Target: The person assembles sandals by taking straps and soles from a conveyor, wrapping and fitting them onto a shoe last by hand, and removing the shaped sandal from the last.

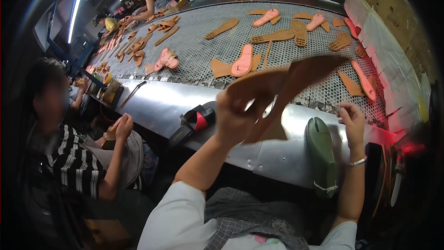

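Left hand: wrapped around a brown sandal piece [273, 90], left hand [233, 120] gripping one end; it's up over the metal ledge and the belt's near edge, kinda blurry
Right hand: raised near the belt edge, right hand [352, 121] loosely curled, can't tell if anything's pinched in there
Ledge: shiny metal ledge [157, 106], with a green shoe last [320, 150] beside the right forearm and a black sandal [199, 119] further left
Belt: grey honeycomb mesh belt [194, 60], littered with tan soles [273, 36] and pink-topped soles [242, 61]
Right side: cardboard [397, 32] above pale sheeting [370, 30], reddish glow low down
Room: tube light [77, 9] upper left, striped-shirt co-worker [78, 157] close by, more people along the belt
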{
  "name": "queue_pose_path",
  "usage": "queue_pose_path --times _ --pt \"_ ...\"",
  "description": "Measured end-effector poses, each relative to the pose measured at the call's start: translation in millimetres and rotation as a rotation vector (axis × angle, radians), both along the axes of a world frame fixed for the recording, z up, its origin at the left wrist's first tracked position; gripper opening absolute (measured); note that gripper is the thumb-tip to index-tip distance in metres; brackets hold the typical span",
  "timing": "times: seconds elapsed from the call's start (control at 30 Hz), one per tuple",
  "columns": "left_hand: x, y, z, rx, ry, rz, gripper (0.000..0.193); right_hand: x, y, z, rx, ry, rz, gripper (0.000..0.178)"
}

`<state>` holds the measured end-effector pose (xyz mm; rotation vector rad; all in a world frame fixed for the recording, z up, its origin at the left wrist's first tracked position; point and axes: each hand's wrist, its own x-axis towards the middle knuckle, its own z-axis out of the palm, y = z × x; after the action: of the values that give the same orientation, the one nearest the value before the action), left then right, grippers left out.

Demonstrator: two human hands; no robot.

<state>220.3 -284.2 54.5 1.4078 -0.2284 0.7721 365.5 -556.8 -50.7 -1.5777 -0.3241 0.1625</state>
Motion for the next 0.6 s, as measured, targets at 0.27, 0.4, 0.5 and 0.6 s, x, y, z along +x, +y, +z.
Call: queue_pose_path --times 0.27,0.4,0.5,0.6 --pt "-161 -17 -105 -0.863 0.786 -0.798 0.053 -159 -23 32 -0.474 -0.185 0.069 0.069" --pt "-182 -44 -86 -1.079 0.893 -1.027 0.056 -192 -39 27 -0.509 -0.188 0.015 0.072" --pt "-167 -27 -85 -0.785 0.634 -0.983 0.062 -227 -65 11 -0.535 -0.010 0.003 0.074" --pt "-140 -4 -69 -0.634 0.764 -0.461 0.078 -264 -76 -2 -0.307 0.275 0.055 0.070"
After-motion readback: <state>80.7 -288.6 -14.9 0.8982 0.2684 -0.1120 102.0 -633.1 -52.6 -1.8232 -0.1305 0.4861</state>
